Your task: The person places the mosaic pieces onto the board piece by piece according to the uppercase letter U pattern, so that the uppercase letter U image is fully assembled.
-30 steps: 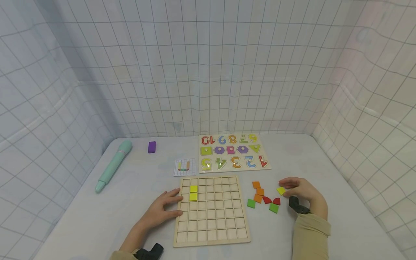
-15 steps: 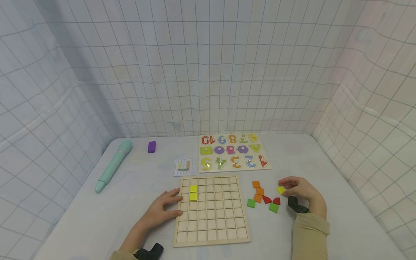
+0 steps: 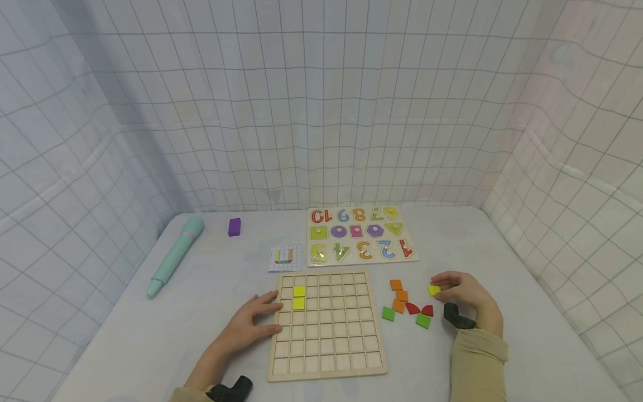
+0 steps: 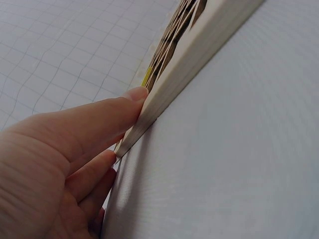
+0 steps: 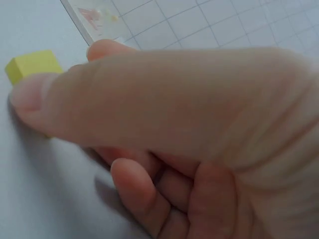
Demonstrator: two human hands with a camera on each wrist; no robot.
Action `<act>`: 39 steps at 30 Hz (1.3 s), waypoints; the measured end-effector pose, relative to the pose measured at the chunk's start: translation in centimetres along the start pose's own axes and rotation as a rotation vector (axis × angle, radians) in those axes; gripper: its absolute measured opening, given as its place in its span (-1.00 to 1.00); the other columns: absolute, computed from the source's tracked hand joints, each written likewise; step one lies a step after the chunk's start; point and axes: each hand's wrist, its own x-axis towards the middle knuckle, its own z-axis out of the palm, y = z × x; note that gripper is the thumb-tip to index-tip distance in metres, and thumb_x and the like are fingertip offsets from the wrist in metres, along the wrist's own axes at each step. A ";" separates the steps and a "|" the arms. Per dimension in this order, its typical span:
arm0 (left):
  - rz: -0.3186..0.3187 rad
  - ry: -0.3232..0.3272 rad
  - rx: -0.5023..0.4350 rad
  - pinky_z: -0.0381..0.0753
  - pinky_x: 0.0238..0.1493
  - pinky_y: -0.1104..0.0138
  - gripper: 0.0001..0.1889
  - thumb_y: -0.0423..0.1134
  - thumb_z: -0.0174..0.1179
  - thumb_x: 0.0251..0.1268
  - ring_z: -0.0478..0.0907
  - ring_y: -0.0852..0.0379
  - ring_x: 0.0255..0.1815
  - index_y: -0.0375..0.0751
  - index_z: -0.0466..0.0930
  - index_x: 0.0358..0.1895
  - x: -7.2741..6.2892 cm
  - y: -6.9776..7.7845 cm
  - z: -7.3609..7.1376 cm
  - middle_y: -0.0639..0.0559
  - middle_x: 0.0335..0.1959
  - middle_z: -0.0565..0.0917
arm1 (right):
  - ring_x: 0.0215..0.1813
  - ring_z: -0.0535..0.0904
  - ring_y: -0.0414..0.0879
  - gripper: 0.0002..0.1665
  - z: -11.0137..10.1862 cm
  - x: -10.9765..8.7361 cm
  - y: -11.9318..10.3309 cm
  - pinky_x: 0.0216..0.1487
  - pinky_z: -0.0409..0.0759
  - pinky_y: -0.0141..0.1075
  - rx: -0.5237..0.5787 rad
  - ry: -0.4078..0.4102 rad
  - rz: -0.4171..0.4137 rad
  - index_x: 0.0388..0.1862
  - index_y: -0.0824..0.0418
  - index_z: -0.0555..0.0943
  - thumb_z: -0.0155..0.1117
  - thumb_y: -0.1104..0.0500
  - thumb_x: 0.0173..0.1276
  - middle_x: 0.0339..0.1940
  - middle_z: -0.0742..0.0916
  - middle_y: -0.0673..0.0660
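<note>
A wooden grid board point(image 3: 326, 347) lies in front of the person, with two yellow square tiles point(image 3: 299, 297) in its second column near the far side. My left hand point(image 3: 246, 324) touches the board's left edge, fingers fairly straight; in the left wrist view the thumb point(image 4: 107, 113) lies against the edge. Right of the board, my right hand point(image 3: 464, 291) pinches another yellow square tile point(image 3: 433, 290). The right wrist view has the thumb covering part of that yellow tile point(image 5: 37, 63). Between board and right hand lie orange squares point(image 3: 402, 296), green squares point(image 3: 423, 321) and red quarter-round pieces point(image 3: 412, 308).
A small pattern card point(image 3: 285, 258) lies beyond the board, beside a number puzzle board point(image 3: 361, 237) set upside down to the viewer. Far left are a mint-green stick-like object point(image 3: 176, 257) and a purple block point(image 3: 234, 227). Grid-patterned curtains point(image 3: 321, 111) enclose the table.
My right hand has shifted slightly left and away from the person, the yellow tile moving a little with it. My left hand and the board have stayed put.
</note>
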 end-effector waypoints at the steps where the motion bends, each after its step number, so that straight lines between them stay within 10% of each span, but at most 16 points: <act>1: 0.001 0.000 0.000 -0.13 0.46 -0.01 -0.44 0.00 0.41 -0.01 0.07 -0.18 0.43 -0.16 0.60 0.09 0.0 0.0 0.0 -0.10 0.36 0.32 | -0.08 0.50 -0.02 -0.49 0.0 0.0 0.1 -0.12 0.57 -0.32 -0.003 0.004 0.003 0.04 0.30 0.58 0.44 0.22 0.07 -0.03 0.67 0.16; 39: 0.025 0.012 0.015 -0.14 0.46 0.01 -0.46 -0.01 0.40 0.00 0.13 -0.16 0.41 -0.17 0.61 0.07 0.0 0.0 0.1 -0.12 0.35 0.33 | 0.02 0.49 0.08 -0.53 0.7 0.7 -0.1 0.08 0.49 -0.05 -0.075 0.159 0.017 0.03 0.25 0.61 0.42 0.11 0.14 -0.01 0.66 0.20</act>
